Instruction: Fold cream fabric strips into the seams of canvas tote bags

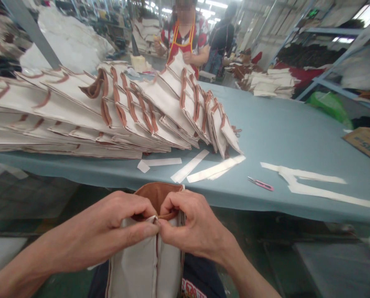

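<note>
A white fabric piece (138, 265) with a brown lining and a seam down its middle hangs over my lap, its top edge bent open. My left hand (129, 219) pinches that top edge just left of the seam. On the right side of the same seam, my right hand (187, 219) grips the edge between thumb and fingers. Both sets of fingertips nearly meet there, and the exact spot they press is partly hidden. Behind the hands the brown lining (160, 194) shows as a curved flap.
A large pile of similar white pieces with brown trim (79, 111) covers the left of the blue-covered table (284, 124). Near the front edge lie paper-like strips (216, 167) and a pink-handled small tool (261, 183). A person in a red apron (185, 37) stands across the table.
</note>
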